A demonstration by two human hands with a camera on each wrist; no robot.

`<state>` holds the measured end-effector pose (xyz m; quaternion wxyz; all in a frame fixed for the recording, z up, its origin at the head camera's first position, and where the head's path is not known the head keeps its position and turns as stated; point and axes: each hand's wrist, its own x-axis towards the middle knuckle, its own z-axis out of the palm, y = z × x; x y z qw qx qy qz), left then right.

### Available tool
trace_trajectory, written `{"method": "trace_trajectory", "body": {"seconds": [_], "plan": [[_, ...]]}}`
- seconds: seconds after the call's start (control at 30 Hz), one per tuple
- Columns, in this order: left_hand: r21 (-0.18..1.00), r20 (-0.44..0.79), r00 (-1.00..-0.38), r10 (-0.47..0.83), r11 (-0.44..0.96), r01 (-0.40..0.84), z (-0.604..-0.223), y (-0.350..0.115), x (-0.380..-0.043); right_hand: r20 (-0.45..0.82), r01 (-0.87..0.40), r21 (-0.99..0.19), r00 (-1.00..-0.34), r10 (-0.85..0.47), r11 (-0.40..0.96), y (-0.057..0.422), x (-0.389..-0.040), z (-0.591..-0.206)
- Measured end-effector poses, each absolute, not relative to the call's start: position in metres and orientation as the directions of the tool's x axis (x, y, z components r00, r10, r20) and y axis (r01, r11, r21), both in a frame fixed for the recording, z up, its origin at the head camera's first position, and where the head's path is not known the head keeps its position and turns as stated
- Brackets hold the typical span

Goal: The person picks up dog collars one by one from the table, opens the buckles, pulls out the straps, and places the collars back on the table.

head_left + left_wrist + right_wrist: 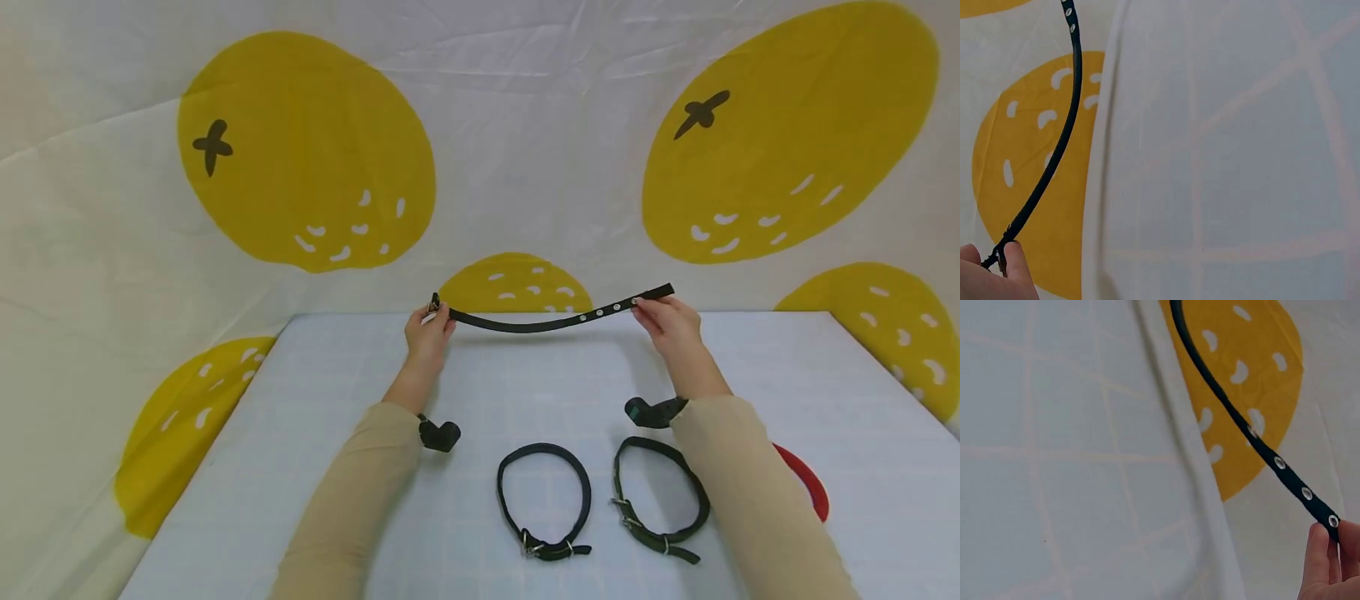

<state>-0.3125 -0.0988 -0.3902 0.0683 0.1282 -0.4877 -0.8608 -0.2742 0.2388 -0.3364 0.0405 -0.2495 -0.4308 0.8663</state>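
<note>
A dark collar (pixel 517 327) hangs unfastened between both hands near the table's far edge, sagging slightly in the middle. My left hand (pixel 427 335) pinches its buckle end; the metal buckle (pixel 1001 261) shows between finger and thumb in the left wrist view. With thumb and fingers my right hand (pixel 672 332) pinches the other end, where several metal-rimmed holes (pixel 1307 493) run along the strap. Two more dark collars lie buckled into loops on the table: one in the middle (pixel 584 492), another (pixel 703 500) to its right, partly behind the right sleeve.
Beyond the right forearm a red curved band (pixel 810 483) lies partly hidden on the white table (pixel 337 367). Small black devices (pixel 440 435) are worn at both wrists. A pale curtain (pixel 525 167) with yellow fruit prints stands behind the table.
</note>
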Motion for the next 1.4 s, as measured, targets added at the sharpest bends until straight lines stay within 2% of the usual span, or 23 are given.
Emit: {"method": "trace_trajectory", "body": {"seconds": [0.1,0.13,0.17,0.4,0.53,0.63,0.8,0.93,1.07,1.27,1.4], "plan": [[0.879,-0.150,-0.960,-0.238,-0.477,-0.019,-0.387,-0.096,-0.309,-0.415,0.159,-0.759,-0.865,0.281,-0.632,0.239,-0.280,-0.341],[0.892,-0.171,-0.954,-0.247,-0.449,-0.044,-0.366,-0.091,-0.290,-0.425,0.168,-0.756,-0.861,0.280,-0.632,0.239,-0.282,-0.343],[0.896,-0.174,-0.954,-0.244,-0.442,-0.050,-0.364,-0.091,-0.287,-0.437,0.177,-0.752,-0.856,0.278,-0.635,0.239,-0.284,-0.347],[0.892,-0.182,-0.941,-0.284,-0.451,-0.037,-0.383,-0.086,-0.298,-0.490,0.206,-0.743,-0.816,0.308,-0.637,0.236,-0.288,-0.362],[0.882,-0.181,-0.942,-0.283,-0.471,-0.028,-0.433,-0.095,-0.338,-0.508,0.197,-0.728,-0.798,0.324,-0.657,0.240,-0.287,-0.369],[0.878,-0.229,-0.942,-0.246,-0.471,-0.090,-0.477,-0.106,-0.377,-0.524,0.196,-0.707,-0.790,0.317,-0.680,0.242,-0.286,-0.372],[0.857,-0.278,-0.946,-0.164,-0.487,-0.168,-0.507,-0.120,-0.406,-0.525,0.181,-0.704,-0.784,0.332,-0.686,0.242,-0.288,-0.372],[0.875,-0.313,-0.939,-0.141,-0.427,-0.227,-0.486,-0.127,-0.388,-0.516,0.166,-0.710,-0.784,0.345,-0.684,0.244,-0.289,-0.370],[0.897,-0.315,-0.936,-0.159,-0.371,-0.239,-0.482,-0.135,-0.385,-0.505,0.166,-0.722,-0.790,0.347,-0.671,0.246,-0.287,-0.366],[0.902,-0.312,-0.944,-0.102,-0.343,-0.261,-0.472,-0.145,-0.375,-0.488,0.157,-0.753,-0.784,0.382,-0.639,0.248,-0.278,-0.354],[0.903,-0.326,-0.937,-0.121,-0.333,-0.271,-0.468,-0.153,-0.371,-0.481,0.158,-0.764,-0.785,0.391,-0.625,0.254,-0.273,-0.347]]}}
